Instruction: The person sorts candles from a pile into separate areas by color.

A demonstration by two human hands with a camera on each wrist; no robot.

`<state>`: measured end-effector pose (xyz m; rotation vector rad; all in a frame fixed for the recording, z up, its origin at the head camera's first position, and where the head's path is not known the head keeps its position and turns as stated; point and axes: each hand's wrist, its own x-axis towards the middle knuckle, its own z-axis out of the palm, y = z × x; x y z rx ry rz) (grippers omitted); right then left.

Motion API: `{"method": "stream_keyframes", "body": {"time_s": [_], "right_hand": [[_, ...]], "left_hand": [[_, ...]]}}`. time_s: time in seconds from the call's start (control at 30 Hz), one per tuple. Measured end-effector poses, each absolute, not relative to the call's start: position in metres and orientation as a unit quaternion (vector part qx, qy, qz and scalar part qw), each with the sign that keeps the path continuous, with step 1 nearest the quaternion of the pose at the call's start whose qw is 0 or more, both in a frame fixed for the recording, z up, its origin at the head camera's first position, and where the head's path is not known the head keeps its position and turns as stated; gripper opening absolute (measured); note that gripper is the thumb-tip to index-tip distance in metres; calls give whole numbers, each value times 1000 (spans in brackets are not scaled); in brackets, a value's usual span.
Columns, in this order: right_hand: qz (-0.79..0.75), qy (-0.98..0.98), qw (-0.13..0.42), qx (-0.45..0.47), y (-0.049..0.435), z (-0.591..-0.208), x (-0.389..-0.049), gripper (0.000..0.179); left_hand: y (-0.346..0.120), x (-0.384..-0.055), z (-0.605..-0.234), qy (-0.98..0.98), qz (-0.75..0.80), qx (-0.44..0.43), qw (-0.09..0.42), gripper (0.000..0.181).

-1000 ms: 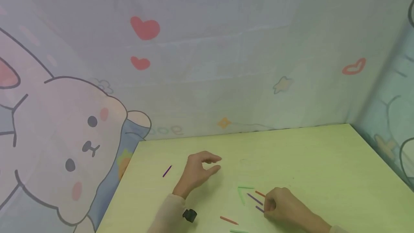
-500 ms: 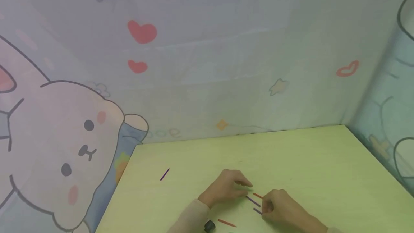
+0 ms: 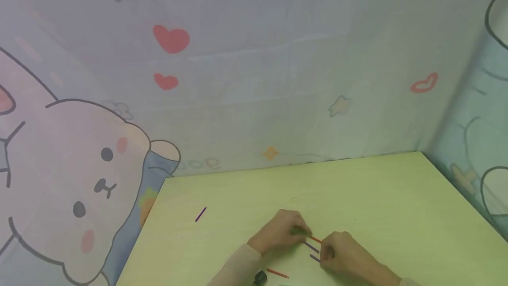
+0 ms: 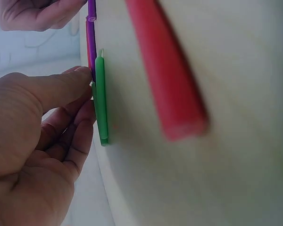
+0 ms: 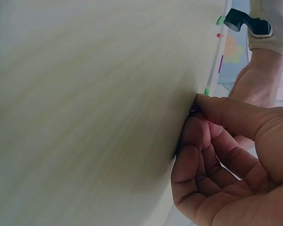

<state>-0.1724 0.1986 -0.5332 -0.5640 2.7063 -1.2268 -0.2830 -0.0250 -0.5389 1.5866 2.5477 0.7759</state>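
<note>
Thin candles lie on the table between the two hands. My left hand (image 3: 281, 234) pinches the near end of a red candle (image 3: 315, 239) with thumb and forefinger; the exact contact is partly hidden. Just below it lies a purple candle (image 3: 311, 246). My right hand (image 3: 345, 254), fingers curled, pinches the end of another purple candle (image 3: 315, 258), seen dark between thumb and finger in the right wrist view. A green candle (image 4: 101, 99) with a wick lies beside the left fingertips, a second green one partly behind it; the left hand hides both in the head view.
Another red candle (image 3: 278, 273) lies nearer the person. A purple candle (image 3: 200, 214) sits apart at the left of the yellow-green table (image 3: 377, 197). A black device (image 3: 260, 277) is worn on the left wrist. A printed cloth (image 3: 254, 78) hangs behind.
My left hand has moved right and toward the person, over the green candles, and its spread thumb and forefinger have closed near the red candle. My right hand stays almost in place.
</note>
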Motion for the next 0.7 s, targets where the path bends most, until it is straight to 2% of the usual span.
{"method": "stream_keyframes", "body": {"time_s": [0.3, 0.7], "right_hand": [[-407, 893, 63, -183, 198, -532, -172, 24], [-409, 892, 78, -177, 198, -532, -173, 22]], "left_hand": [[-24, -282, -538, 819, 232, 525, 15, 10], [-23, -280, -535, 818, 231, 526, 30, 10]]}}
